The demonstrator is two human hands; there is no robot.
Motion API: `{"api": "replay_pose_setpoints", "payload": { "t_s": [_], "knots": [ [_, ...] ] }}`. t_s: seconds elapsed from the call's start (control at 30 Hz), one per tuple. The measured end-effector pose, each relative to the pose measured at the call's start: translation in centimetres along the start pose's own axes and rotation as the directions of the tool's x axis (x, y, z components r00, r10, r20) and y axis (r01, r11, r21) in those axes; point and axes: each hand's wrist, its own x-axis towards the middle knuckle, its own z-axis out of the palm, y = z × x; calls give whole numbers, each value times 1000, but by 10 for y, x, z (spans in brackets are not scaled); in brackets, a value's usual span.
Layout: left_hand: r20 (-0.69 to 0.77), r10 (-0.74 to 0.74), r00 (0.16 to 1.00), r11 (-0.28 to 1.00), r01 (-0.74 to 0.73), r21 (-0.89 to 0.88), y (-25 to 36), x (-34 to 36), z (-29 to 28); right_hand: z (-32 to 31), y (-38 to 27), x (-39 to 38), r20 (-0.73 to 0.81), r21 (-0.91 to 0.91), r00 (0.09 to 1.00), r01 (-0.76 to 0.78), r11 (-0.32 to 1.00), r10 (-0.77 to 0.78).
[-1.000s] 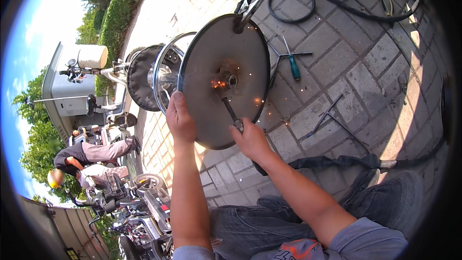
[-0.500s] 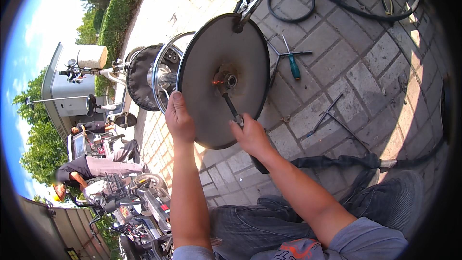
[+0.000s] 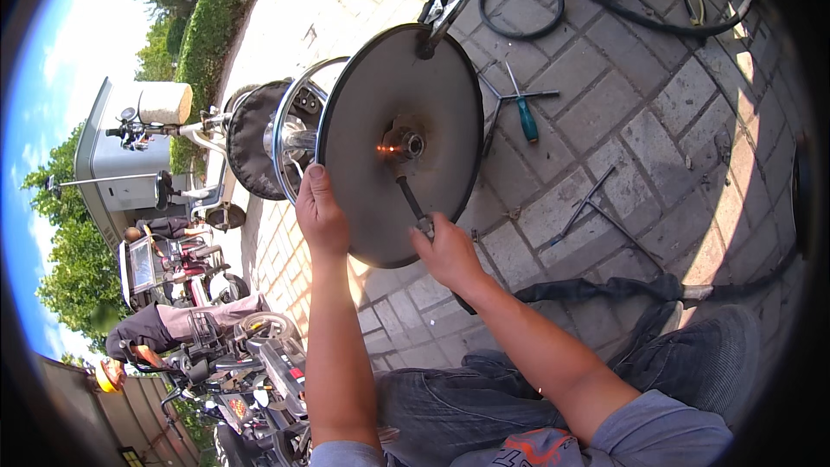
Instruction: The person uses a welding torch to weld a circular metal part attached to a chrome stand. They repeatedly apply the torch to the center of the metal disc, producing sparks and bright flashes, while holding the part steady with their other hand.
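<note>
Dark disc (image 3: 367,190), hands (image 3: 323,218) gripping it and black torch (image 3: 412,199), clamp (image 3: 449,12) on edge, screwdriver (image 3: 528,123), cable (image 3: 521,35) beyond

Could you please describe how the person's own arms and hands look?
The left hand and right hand are bare, with no gloves or watch visible. The forearms are bare too, below short grey sleeves.

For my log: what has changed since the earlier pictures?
The sparks scattered around the disc are gone, leaving a small orange glow beside its hub. The person in a yellow hat has moved lower in the picture. Nothing was grasped or released: the left hand stays at the disc's rim, the right hand on the dark rod.
</note>
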Motion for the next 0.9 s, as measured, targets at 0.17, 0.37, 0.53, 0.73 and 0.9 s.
{"api": "replay_pose_setpoints", "payload": {
  "t_s": [0.17,0.37,0.53,0.73,0.9],
  "knots": [
    [0,-3,1000,1000,3,12,1,0,0,2,4,7,-36,11,999,35,999,-35],
    [-49,16,999,1000,-15,7,9,0,10,-4,-1,12,-13,23,1000,-1,1000,2],
    [-49,8,999,1000,-8,6,6,0,10,-13,-9,12,21,45,999,-33,998,32],
    [-56,20,998,999,-18,30,2,-1,9,-11,-6,12,16,-6,1000,-7,1000,7],
    [-68,-2,998,1000,4,31,0,-3,7,-4,-3,-2,23,-8,1000,-8,1000,8]
  ]
}}
